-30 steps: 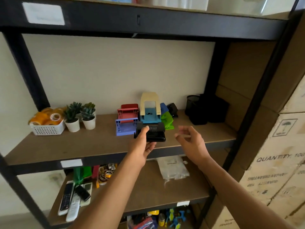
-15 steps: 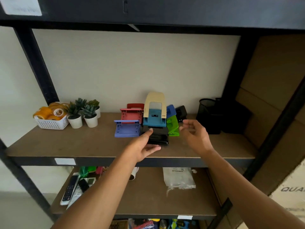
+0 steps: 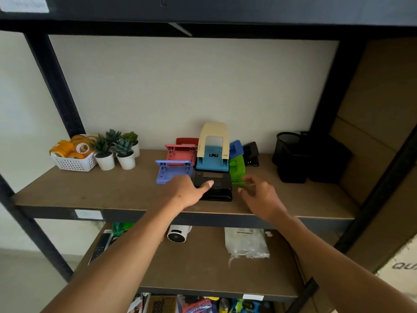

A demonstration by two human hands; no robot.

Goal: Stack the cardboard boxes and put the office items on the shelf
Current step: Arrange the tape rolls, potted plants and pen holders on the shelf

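A black hole punch lies flat on the middle shelf board, just in front of a row of coloured punches. My left hand is at its left side with the thumb resting straight on its top; the other fingers are hidden behind the hand. My right hand hovers just right of the punch, fingers loosely curled, holding nothing. Behind stand a cream-and-blue punch, a green one, a violet-blue one, a red one and a small black one.
A white basket of tape rolls and small potted plants stand at the left, black mesh holders at the right. Cardboard boxes rise beside the rack. The lower shelf holds a plastic bag, a white round device and remotes.
The black punch went from being held off the front edge to lying on the shelf. My left hand's grip has loosened to a thumb on top. My right hand stayed alongside.
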